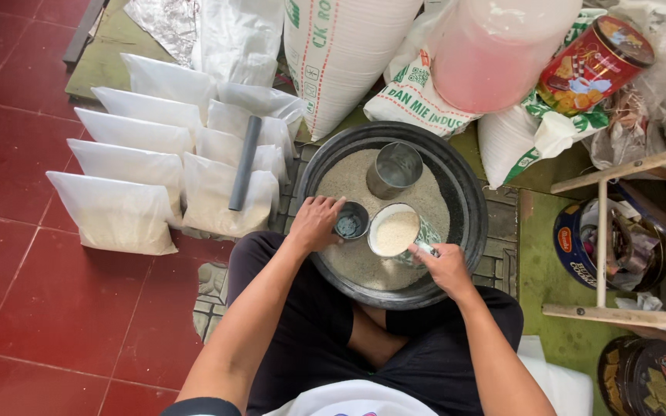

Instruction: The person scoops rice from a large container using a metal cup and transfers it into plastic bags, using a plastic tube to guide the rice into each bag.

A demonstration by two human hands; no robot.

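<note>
Person sits cross-legged at a dark round basin [468, 231] of rice. Right hand [446, 267] pinches the handle of a white mug [395, 231], fingers curled tight, mug full of grain, level over the basin. Left hand [316, 222] rests on the rice, fingers pressed together around a small dark cup [351, 224], which looks empty. Metal can [394, 169] stands in the rice beyond. Filled clear bags [144, 173] lie in rows on the red floor, grey tube [245, 162] across them: many portions look done, much rice left in the basin. Big sacks [348, 46] at the back.
</note>
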